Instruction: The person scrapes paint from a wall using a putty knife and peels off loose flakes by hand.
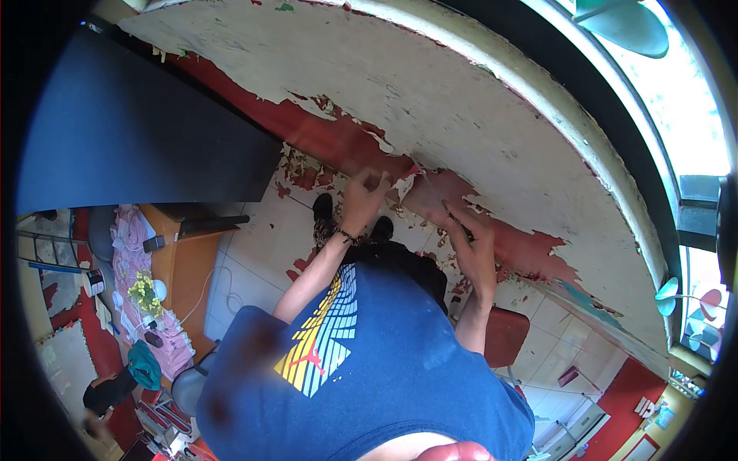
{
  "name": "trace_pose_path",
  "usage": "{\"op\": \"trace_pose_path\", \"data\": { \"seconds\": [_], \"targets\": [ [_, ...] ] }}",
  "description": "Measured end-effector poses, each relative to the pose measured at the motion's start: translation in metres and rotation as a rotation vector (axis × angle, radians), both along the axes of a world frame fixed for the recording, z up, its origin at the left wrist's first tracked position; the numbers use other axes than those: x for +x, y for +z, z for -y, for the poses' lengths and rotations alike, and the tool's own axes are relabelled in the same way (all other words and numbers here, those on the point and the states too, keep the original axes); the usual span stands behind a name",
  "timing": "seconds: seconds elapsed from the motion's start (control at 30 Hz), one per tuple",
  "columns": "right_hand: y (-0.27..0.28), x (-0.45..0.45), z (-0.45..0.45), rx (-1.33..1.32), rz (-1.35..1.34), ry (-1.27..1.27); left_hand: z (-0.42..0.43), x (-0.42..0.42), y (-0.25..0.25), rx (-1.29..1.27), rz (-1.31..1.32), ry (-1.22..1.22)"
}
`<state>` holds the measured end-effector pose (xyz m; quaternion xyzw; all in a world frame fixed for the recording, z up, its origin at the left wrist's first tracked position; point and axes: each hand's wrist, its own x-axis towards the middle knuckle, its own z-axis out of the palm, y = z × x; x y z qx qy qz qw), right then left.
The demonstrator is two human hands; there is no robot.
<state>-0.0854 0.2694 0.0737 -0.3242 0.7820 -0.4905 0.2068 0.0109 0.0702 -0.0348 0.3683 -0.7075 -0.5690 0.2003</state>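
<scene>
Red paint (307, 138) is peeling off a pale wall (477, 107) in ragged patches. My left hand (364, 203), with a dark bracelet at its wrist, is close to the lower wall, thumb and fingers curled together. Whatever is between those fingertips is hidden. Just right of them a loose pale paint flake (403, 185) hangs from the red strip. My right hand (475, 252) is wrapped round the dark handle of what looks like a scraper (462, 229). Its blade end points toward the flake and blends into the red paint.
Paint chips (296, 173) litter the tiled floor (257, 246) by my shoes. A large dark panel (146, 123) stands at the left, above a wooden desk (188, 265). A red chair seat (506, 336) is beside my right arm. Another person (111, 392) is at lower left.
</scene>
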Motion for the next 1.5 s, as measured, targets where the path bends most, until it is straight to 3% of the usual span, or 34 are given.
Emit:
{"op": "trace_pose_path", "data": {
  "seconds": [0.07,0.13,0.33,0.47,0.73,0.97,1.13,1.33,1.5],
  "targets": [
    [0.005,0.001,0.002,0.012,-0.025,0.011,0.004,-0.005,0.013,-0.107,-0.063,0.103],
    [0.008,0.000,0.005,0.019,-0.056,0.026,0.015,-0.007,0.021,-0.495,-0.202,0.066],
    [0.015,-0.002,0.009,0.050,-0.052,0.068,0.025,-0.020,0.018,-0.658,-0.194,-0.069],
    [0.019,-0.002,0.010,0.048,-0.081,0.065,0.022,-0.026,0.010,-0.505,-0.182,-0.065],
    [0.017,-0.004,0.006,0.070,-0.094,0.071,0.022,-0.027,0.001,-0.782,-0.169,-0.067],
    [0.014,-0.009,-0.009,0.030,-0.093,0.048,0.020,-0.020,0.001,-0.794,-0.215,-0.113],
    [0.016,-0.009,-0.007,0.048,-0.047,0.025,0.013,-0.024,0.010,-0.820,-0.197,0.061],
    [0.014,-0.012,0.004,0.001,-0.171,0.097,0.011,-0.030,0.000,-0.793,-0.159,0.062],
    [0.021,-0.011,0.001,0.054,-0.020,0.046,0.012,-0.030,-0.001,-0.793,-0.175,0.046]
  ]
}}
